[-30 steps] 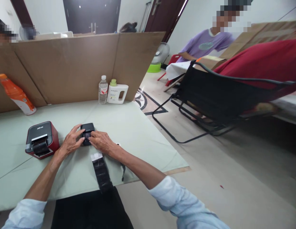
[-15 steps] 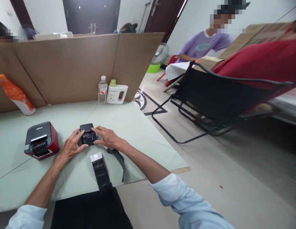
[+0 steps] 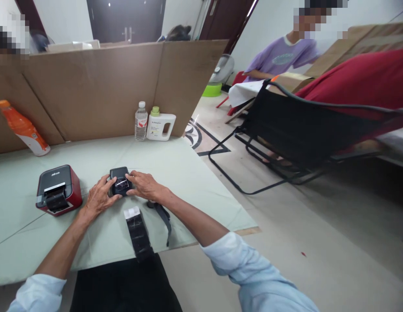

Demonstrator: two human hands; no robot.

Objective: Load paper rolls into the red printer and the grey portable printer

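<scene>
A small dark rectangular case (image 3: pixel 118 172) with a shiny dark patch on its top lies on the table between my hands. My left hand (image 3: pixel 100 196) grips its left side, the index finger on the top and the thumb at the near edge. From the right, my right hand (image 3: pixel 145 186) holds it with index finger and thumb. Below my right wrist rests a dark strap (image 3: pixel 163 219), partly hidden at its upper end. A black strip of film-like labels with a white end (image 3: pixel 138 232) hangs over the table's front edge.
A red and black label printer (image 3: pixel 58 189) stands left of my hands. Behind are an orange bottle (image 3: pixel 24 130), a water bottle (image 3: pixel 141 123) and a white jug (image 3: pixel 160 127) against a cardboard partition (image 3: pixel 100 93). A folding chair (image 3: pixel 289 134) and other people are at right.
The view has shifted slightly. Both hands stay on the dark case, and the glare on its shiny patch looks different. Nothing has been picked up or let go.
</scene>
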